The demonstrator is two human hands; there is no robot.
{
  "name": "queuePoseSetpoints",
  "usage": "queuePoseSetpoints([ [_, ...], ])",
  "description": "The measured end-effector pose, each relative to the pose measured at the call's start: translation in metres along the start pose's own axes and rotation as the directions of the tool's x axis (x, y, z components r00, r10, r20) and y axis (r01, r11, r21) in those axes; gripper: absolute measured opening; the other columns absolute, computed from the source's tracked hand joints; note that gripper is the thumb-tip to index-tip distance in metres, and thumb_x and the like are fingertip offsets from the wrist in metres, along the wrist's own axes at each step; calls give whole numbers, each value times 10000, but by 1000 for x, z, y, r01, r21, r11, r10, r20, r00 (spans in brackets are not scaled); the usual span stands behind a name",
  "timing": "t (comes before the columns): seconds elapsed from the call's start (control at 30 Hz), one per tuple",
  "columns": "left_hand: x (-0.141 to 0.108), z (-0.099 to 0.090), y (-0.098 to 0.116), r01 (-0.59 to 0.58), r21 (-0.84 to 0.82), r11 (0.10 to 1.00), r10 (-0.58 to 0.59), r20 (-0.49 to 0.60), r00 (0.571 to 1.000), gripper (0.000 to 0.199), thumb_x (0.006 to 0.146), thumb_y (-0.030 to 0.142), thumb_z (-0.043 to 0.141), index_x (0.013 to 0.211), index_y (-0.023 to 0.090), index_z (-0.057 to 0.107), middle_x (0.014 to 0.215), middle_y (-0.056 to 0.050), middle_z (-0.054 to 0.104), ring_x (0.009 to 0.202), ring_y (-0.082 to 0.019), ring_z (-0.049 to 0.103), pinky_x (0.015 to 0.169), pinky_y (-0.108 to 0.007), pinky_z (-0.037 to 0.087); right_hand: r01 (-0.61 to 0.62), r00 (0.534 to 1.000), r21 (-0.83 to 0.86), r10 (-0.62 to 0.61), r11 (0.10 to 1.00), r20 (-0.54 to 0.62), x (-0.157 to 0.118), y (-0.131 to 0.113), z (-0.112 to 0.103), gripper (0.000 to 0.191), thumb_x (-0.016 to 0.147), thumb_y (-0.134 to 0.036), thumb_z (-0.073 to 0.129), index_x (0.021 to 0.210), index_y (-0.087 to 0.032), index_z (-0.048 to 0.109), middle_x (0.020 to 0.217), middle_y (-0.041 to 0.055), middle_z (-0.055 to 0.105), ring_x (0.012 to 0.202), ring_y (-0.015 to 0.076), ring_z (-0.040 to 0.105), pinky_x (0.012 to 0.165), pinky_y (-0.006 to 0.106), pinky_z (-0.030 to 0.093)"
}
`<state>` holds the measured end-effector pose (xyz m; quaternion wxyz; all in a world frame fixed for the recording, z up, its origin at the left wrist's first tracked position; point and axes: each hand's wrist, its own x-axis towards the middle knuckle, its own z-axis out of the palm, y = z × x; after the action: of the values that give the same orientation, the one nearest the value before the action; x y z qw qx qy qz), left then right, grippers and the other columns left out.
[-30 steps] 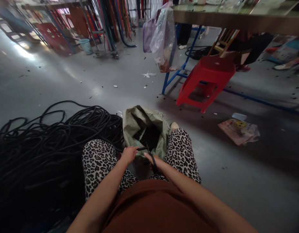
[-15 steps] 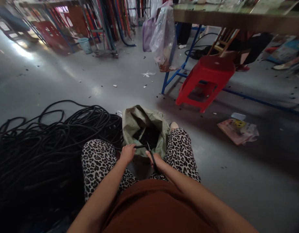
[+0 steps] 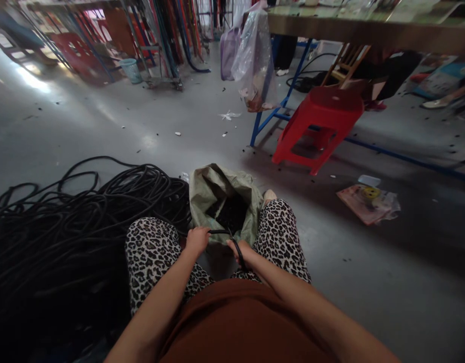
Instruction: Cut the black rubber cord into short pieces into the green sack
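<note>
Sitting with your knees apart, you hold a thin black cord level across the gap between them, its long axis running left to right, just above the mouth of the green sack. Your left hand has its fingers curled shut around the cord's left part; from there the cord appears to run off toward the large black cord heap on the floor at your left. Your right hand grips the dark handles of scissors, fingers closed on them; whether the blades are parted cannot be told at this size. The blades point up and away from you, meeting the cord just right of your left hand, so the right hand is nearer the cord's free end. The sack stands directly beyond both hands, touching your knees, with dark short pieces inside. Nothing lies between hands and sack. Well apart on the right stand a red stool, a blue-legged table and a flat packet on the floor.
</note>
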<state>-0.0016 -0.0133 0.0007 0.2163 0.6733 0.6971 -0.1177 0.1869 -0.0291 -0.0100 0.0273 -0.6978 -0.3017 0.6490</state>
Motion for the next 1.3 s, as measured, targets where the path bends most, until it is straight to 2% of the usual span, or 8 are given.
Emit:
queuePoseSetpoints([
  [0.3, -1, -2, 3, 17, 40, 999, -16, -12, 1000, 378, 1018, 276, 478, 1317, 250, 708, 1261, -104, 755, 1224, -252, 666, 1019, -364, 485, -11, 1000, -42, 12, 999, 16, -3, -4, -1, 391, 1036, -460, 584, 768, -180, 542, 470, -61, 435, 342, 79, 385, 357, 174, 352],
  [0.53, -1, -3, 3, 31, -8, 999, -32, -21, 999, 369, 1004, 276, 505, 1310, 262, 710, 1256, -93, 764, 1208, -251, 678, 1014, -355, 476, -8, 1000, -25, 8, 1000, -3, 3, -4, -1, 439, 1054, -458, 555, 720, -177, 509, 476, -57, 444, 324, 67, 389, 348, 164, 329],
  [0.83, -1, -7, 3, 53, -61, 997, -58, -76, 995, 376, 1013, 278, 506, 1347, 274, 679, 1260, -77, 762, 1188, -217, 681, 995, -312, 476, -104, 993, 140, 96, 985, 62, -2, -9, -4, 508, 1066, -576, 449, 742, -187, 493, 493, -35, 476, 357, 112, 473, 356, 195, 401],
  [0.93, -1, -9, 3, 53, -58, 997, -57, -79, 995, 381, 1020, 273, 495, 1355, 266, 676, 1260, -80, 761, 1182, -218, 682, 992, -313, 477, -64, 997, 155, 55, 986, 63, 0, -7, -2, 496, 1045, -595, 490, 763, -187, 506, 518, -27, 500, 381, 121, 513, 374, 202, 427],
  [1.13, -3, -12, 5, 45, -42, 998, -48, -78, 996, 381, 1022, 282, 484, 1350, 272, 678, 1236, -68, 765, 1186, -215, 676, 982, -306, 479, 34, 996, 46, -37, 998, 78, 12, 2, 3, 459, 1022, -564, 564, 781, -172, 560, 531, -19, 519, 401, 125, 544, 392, 193, 418],
  [1.3, -4, -11, 6, 23, -47, 999, -26, -69, 997, 384, 1023, 279, 486, 1356, 284, 678, 1232, -63, 764, 1190, -223, 670, 987, -325, 473, 73, 992, 24, -75, 997, 100, 19, 5, 4, 466, 1022, -571, 560, 803, -162, 595, 536, -17, 533, 392, 122, 540, 383, 187, 408],
])
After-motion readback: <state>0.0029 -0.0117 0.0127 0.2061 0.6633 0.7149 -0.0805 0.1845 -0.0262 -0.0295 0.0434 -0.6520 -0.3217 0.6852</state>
